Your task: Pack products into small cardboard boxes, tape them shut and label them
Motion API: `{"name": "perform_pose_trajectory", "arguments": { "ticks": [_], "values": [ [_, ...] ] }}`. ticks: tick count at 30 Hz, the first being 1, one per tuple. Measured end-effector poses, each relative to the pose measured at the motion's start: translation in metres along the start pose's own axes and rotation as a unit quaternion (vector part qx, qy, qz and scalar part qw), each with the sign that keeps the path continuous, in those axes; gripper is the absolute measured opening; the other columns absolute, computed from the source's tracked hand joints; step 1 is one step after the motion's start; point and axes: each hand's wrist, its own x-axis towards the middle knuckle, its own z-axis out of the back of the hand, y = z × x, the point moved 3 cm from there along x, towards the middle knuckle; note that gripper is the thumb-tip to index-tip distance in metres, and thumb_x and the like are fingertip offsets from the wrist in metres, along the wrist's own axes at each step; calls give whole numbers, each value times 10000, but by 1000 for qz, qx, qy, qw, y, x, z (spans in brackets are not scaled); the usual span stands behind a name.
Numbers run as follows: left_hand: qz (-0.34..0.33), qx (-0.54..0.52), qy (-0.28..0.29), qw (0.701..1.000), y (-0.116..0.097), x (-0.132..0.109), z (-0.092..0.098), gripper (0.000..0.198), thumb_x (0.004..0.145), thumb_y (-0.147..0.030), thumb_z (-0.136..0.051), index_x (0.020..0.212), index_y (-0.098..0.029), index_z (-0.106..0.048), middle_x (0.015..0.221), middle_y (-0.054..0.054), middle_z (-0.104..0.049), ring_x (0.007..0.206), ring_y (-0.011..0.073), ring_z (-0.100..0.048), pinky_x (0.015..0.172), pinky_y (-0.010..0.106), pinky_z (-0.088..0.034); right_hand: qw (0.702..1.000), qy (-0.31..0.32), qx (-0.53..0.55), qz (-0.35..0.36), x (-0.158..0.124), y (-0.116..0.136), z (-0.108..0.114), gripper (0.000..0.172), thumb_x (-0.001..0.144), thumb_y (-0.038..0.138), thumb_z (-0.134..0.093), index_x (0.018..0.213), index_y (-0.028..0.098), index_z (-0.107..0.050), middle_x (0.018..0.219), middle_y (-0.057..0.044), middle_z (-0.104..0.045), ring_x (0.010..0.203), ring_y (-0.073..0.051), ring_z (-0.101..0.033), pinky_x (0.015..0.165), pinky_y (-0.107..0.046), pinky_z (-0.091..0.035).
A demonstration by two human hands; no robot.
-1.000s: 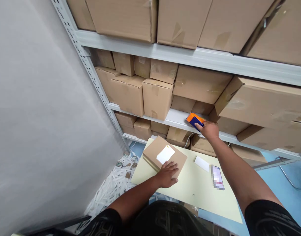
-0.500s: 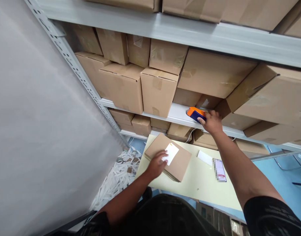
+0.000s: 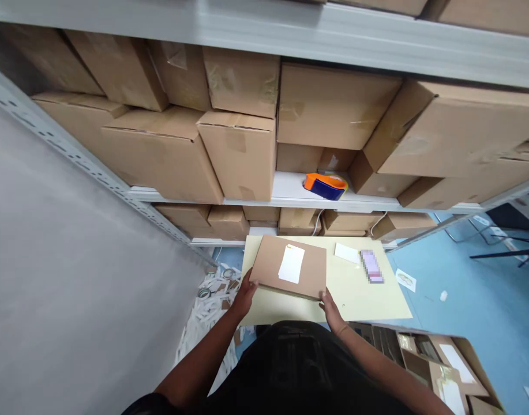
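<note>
A flat brown cardboard box [image 3: 264, 259] with white labels [image 3: 292, 264] on its top is gripped at its two near corners. My left hand [image 3: 246, 291] closes on the left corner, thumb on top. On the right corner, my right hand [image 3: 330, 308] holds on in the same way; the fingers beneath are hidden. Under the box is a pale yellow table [image 3: 281, 311]. An orange and dark blue tape dispenser [image 3: 325, 185] rests on the shelf above, apart from both hands.
A white pad [image 3: 346, 252] and a phone [image 3: 371, 266] lie right of the box. Shelves [image 3: 376, 203] of cardboard boxes rise behind the table. White paper strips [image 3: 203, 323] litter the floor at left. An open carton of parcels [image 3: 454, 369] stands at lower right.
My right hand has let go of the tape dispenser on the shelf and come down to the box. My left hand has moved from the label to the left corner. The box has turned straighter.
</note>
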Motion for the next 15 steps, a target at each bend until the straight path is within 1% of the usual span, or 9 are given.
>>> {"name": "perform_pose_trajectory", "arguments": {
  "ticks": [3, 5, 7, 9, 11, 13, 15],
  "values": [
    [-52, 59, 41, 996, -11, -22, -6, 686, 961, -438, -543, 1581, -214, -353, 1520, 151, -498, 1403, 303, -482, 1173, 492, -384, 996, -64, -49, 37, 10, 31, 19, 783, 885, 775, -511, 1443, 227, -546, 1439, -132, -615, 1374, -308, -526, 1159, -454, -404],
    [-79, 94, 49, 991, -26, -30, -6, 672, 958, -401, -561, 1573, -221, -360, 1470, 158, -513, 1364, 312, -503, 1130, 495, -425, 988, -113, -99, 44, 17, 56, 36, 723, 907, 758, -471, 1344, 198, -607, 1327, -140, -671, 1286, -309, -585, 1126, -439, -429],
    [-90, 118, 43, 988, -45, -31, -6, 610, 981, -395, -526, 1549, -218, -391, 1370, 153, -556, 1282, 302, -552, 1076, 482, -468, 974, -146, -164, 52, 25, 82, 48, 682, 940, 744, -385, 1240, 196, -658, 1228, -137, -700, 1209, -309, -621, 1069, -430, -461],
    [-92, 145, 27, 985, -65, -24, -6, 525, 1008, -413, -472, 1490, -207, -461, 1271, 141, -587, 1201, 290, -590, 1040, 467, -485, 959, -153, -235, 48, 35, 108, 53, 660, 954, 733, -350, 1190, 214, -682, 1187, -128, -712, 1152, -308, -647, 1009, -416, -480],
    [-87, 178, 18, 980, -80, -11, -8, 460, 1026, -429, -430, 1407, -195, -539, 1191, 129, -614, 1154, 283, -609, 1024, 447, -485, 945, -140, -297, 13, 47, 128, 53, 659, 957, 740, -334, 1163, 226, -691, 1173, -124, -727, 1104, -313, -671, 944, -404, -493],
    [-70, 214, 21, 974, -87, 5, -12, 417, 1029, -420, -417, 1325, -185, -593, 1126, 120, -644, 1122, 280, -625, 1006, 427, -485, 928, -113, -353, -38, 59, 139, 50, 683, 957, 750, -317, 1128, 208, -697, 1136, -144, -746, 1068, -327, -689, 894, -399, -493],
    [-47, 253, 26, 966, -87, 22, -17, 376, 1023, -404, -423, 1247, -183, -628, 1076, 113, -672, 1097, 280, -642, 994, 413, -485, 913, -91, -391, -76, 70, 142, 48, 707, 955, 757, -318, 1117, 179, -692, 1118, -176, -753, 1057, -339, -697, 874, -397, -489]
  ]
}}
